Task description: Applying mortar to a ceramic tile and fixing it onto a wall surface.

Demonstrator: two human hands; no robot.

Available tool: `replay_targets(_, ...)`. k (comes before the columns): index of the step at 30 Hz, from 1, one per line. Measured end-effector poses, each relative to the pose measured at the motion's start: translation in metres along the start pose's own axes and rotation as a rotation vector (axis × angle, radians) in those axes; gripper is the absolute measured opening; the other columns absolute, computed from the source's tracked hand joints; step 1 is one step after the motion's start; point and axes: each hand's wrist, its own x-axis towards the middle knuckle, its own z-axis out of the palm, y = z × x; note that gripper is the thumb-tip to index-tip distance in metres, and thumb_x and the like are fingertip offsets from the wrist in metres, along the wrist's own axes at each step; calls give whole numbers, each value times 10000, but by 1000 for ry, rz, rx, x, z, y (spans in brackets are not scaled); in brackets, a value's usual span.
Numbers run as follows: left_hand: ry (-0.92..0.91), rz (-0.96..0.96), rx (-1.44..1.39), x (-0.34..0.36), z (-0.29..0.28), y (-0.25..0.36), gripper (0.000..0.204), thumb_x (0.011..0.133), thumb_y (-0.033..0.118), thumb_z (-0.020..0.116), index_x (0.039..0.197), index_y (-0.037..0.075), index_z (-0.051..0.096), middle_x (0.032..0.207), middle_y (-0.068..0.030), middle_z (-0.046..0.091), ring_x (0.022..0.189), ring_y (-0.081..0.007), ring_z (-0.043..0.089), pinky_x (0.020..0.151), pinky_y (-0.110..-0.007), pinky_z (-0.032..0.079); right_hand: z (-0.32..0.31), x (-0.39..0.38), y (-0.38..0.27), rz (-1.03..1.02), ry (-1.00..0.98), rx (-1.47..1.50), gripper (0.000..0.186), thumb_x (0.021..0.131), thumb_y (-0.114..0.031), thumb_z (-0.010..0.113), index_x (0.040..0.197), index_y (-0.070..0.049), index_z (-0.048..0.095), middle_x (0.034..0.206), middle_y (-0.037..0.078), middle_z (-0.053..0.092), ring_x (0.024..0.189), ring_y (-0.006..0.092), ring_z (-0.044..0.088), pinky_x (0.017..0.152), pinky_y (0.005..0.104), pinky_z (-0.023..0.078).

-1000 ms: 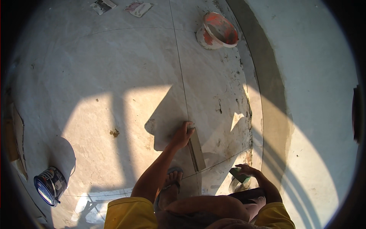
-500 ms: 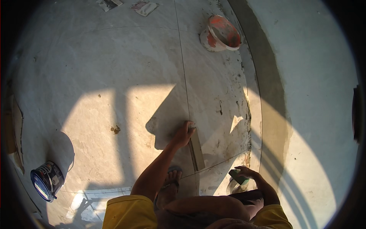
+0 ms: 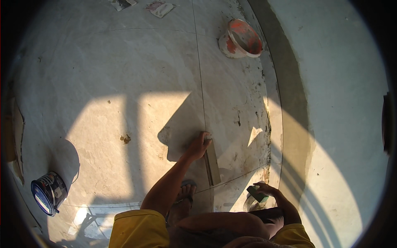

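Note:
Near the middle of the floor, my left hand (image 3: 199,146) is closed around the far end of a narrow grey tile strip (image 3: 212,167). The strip reaches back toward my sandalled foot (image 3: 185,196), beside a floor joint. At the lower right, my right hand (image 3: 265,189) grips a dark green block (image 3: 257,194), possibly a scouring sponge; its exact kind is unclear. Below the block shows part of a round, pale-rimmed container (image 3: 248,203), mostly hidden by the block and my leg.
An orange-stained white bucket (image 3: 223,45) stands far right, near the wall (image 3: 343,62) with its darker lower band (image 3: 291,70). A dark paint bucket (image 3: 56,188) with a blue rim sits at left. Scraps (image 3: 161,8) lie on the far floor; cardboard (image 3: 18,136) is at the left edge.
My right hand has shifted the green block slightly, and its tilt differs a little. My left hand keeps its grip on the tile strip. The whole view has moved slightly.

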Motion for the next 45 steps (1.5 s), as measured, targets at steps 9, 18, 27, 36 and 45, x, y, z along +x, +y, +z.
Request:
replay_targets(9,-4,-15,20,-3,-1,6,398,960,289,549,1278,79,433,914,-231,618,855,-382,630,761,-465,473,2,8,18,-43,-7,13,767,766,-291,718,1445,-95,420,1370,182,503,1219,274,525,1033,357,404)
replay_targets(18,38,65,62,-5,-6,-12,401,962,283,546,1278,66,426,996,-245,625,933,-398,621,813,-452,464,19,-1,12,-47,-108,18,815,715,-242,697,1457,-88,397,1380,179,497,1237,284,498,1056,355,355)
replay_targets(27,18,150,149,14,5,-11,427,971,325,551,1270,33,465,1084,-187,602,957,-288,592,864,-385,451,14,-30,31,-71,-163,87,854,611,-189,658,1429,-85,435,1313,162,527,1152,254,528,976,350,429)
replay_targets(36,-23,131,196,11,-2,-20,430,982,334,538,1278,27,478,1022,-139,598,882,-220,563,826,-345,451,43,-49,53,102,-246,268,924,597,-143,680,1471,-148,380,1026,92,588,890,209,559,773,338,473)
replay_targets(45,-28,155,202,10,5,-15,429,984,326,539,1281,22,481,940,-87,564,809,-168,510,773,-310,439,60,-57,102,122,-237,381,896,614,-79,738,1435,-83,378,1213,143,501,1084,239,514,915,369,478)
